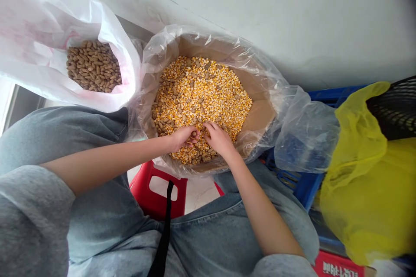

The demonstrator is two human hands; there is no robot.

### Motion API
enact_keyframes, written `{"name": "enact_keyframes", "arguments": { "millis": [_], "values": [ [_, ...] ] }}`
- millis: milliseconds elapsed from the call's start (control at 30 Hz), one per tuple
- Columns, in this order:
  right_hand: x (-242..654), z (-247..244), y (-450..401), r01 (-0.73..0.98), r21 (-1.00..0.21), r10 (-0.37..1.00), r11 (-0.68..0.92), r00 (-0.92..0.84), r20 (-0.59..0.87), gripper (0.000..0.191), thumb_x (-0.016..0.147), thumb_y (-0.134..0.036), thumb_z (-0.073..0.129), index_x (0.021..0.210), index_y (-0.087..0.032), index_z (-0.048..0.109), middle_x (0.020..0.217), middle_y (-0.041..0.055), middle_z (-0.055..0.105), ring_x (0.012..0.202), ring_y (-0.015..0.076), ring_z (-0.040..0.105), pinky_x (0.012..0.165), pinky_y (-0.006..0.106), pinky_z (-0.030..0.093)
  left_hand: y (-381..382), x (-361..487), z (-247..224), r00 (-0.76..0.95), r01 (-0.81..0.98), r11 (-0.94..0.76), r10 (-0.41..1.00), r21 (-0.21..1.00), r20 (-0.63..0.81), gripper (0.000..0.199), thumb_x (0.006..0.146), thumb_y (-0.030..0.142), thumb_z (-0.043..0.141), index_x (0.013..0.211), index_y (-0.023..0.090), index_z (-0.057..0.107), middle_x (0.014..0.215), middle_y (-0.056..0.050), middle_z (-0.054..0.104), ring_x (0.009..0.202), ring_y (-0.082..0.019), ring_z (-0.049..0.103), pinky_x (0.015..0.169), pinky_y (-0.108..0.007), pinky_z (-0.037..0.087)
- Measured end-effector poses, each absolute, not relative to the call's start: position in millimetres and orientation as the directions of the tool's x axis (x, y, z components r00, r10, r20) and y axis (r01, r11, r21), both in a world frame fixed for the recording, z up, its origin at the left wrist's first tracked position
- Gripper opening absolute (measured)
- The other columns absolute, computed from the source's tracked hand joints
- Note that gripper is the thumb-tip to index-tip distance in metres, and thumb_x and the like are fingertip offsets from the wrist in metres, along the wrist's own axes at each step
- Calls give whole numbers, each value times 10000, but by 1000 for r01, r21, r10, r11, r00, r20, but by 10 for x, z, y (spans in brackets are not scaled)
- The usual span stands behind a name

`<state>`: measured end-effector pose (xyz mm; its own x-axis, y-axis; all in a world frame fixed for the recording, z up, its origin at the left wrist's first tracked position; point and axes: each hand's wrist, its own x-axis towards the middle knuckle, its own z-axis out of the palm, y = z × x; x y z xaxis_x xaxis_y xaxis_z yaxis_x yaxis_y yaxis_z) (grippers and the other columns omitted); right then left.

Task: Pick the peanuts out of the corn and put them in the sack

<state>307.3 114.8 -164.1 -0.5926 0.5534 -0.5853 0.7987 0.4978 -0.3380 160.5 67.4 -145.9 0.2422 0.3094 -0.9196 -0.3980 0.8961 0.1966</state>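
Inspection finds loose corn kernels (224, 95) directly beneath and beyond the fingers, with unshelled peanuts (169, 124) scattered among them. They lie in a brown carton (263, 114) lined with clear plastic (276, 75); the liner stands above the rim, presumably to contain stray kernels. The left hand (182, 138) is turned partly palm-up, its fingers curled around what appears to be a peanut (194, 133), a cupped hold that would stop it rolling away. The right hand (219, 138) is just beside it, palm down, fingers bent and narrow at the kernels' surface; whether they grip anything cannot be told. Left of the fingers, a white sack (112, 26) stands open beside the carton, holding more peanuts (94, 67), its mouth apparently kept wide for easy reach. A blue crate (307, 188) and yellow mesh bag (360, 199) are to their right.
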Motion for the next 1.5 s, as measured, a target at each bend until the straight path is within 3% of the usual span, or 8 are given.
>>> {"name": "enact_keyframes", "arguments": {
  "millis": [200, 433, 600, 800, 933, 1100, 1333, 1500],
  "values": [
    [3033, -1672, 1077, 787, -219, 467, 577, -538, -702, 339, 775, -175, 372, 1111, -213, 404, 1020, 81, 494, 884, 191, 508, 699, 278, 382, 682, 1602, -1456, 253, -395, 899, 304, 189, -918, 156, 709, 251, 396, 629, 154, 489, 603, 7, 485, 506, -64, 422, 489, -187, 345],
    [3006, -1696, 1046, 795, -232, 415, 560, -512, -753, 238, 815, -195, 313, 986, -184, 477, 937, 79, 530, 831, 176, 529, 665, 255, 373, 676, 1609, -1485, 270, -422, 893, 285, 153, -920, 148, 707, 230, 391, 629, 147, 485, 584, 7, 476, 491, -59, 416, 453, -175, 330],
    [2970, -1612, 1079, 795, -238, 414, 558, -516, -750, 268, 823, -205, 293, 1035, -208, 457, 997, 74, 508, 863, 169, 508, 682, 258, 365, 684, 1607, -1480, 268, -418, 894, 290, 160, -919, 150, 709, 230, 390, 627, 150, 487, 589, 11, 476, 489, -60, 416, 465, -184, 335],
    [2993, -1626, 1065, 821, -174, 534, 543, -498, -683, 376, 757, -224, 416, 1130, -210, 374, 1064, 90, 445, 954, 218, 458, 730, 286, 366, 682, 1614, -1478, 248, -397, 903, 279, 166, -928, 140, 706, 236, 395, 643, 157, 492, 610, 11, 491, 500, -65, 420, 492, -196, 344],
    [3042, -1719, 1018, 850, -140, 477, 508, -413, -776, 414, 739, -136, 397, 1145, -194, 348, 1028, 114, 461, 859, 216, 518, 672, 290, 382, 680, 1621, -1480, 242, -394, 903, 280, 169, -929, 144, 703, 243, 405, 636, 154, 496, 619, 3, 493, 504, -68, 422, 490, -200, 342],
    [3062, -1748, 1020, 843, -173, 442, 509, -429, -788, 389, 729, -54, 360, 1097, -177, 392, 948, 108, 519, 823, 184, 540, 678, 260, 372, 686, 1614, -1461, 247, -383, 907, 283, 175, -927, 150, 707, 248, 395, 644, 156, 495, 636, 11, 482, 511, -65, 422, 492, -198, 344],
    [3048, -1735, 1075, 834, -227, 449, 503, -477, -756, 251, 776, -129, 345, 996, -189, 450, 916, 83, 570, 843, 179, 539, 665, 242, 365, 689, 1619, -1461, 239, -377, 908, 287, 184, -928, 151, 704, 244, 395, 637, 157, 500, 626, 10, 485, 507, -65, 422, 480, -194, 340],
    [3027, -1698, 1108, 856, -235, 517, 460, -474, -713, 226, 799, -265, 363, 994, -197, 454, 827, 62, 601, 756, 188, 563, 603, 247, 366, 687, 1616, -1468, 238, -380, 906, 290, 186, -927, 148, 700, 239, 392, 644, 157, 502, 633, 4, 480, 512, -66, 422, 469, -186, 341]
  ]
}}
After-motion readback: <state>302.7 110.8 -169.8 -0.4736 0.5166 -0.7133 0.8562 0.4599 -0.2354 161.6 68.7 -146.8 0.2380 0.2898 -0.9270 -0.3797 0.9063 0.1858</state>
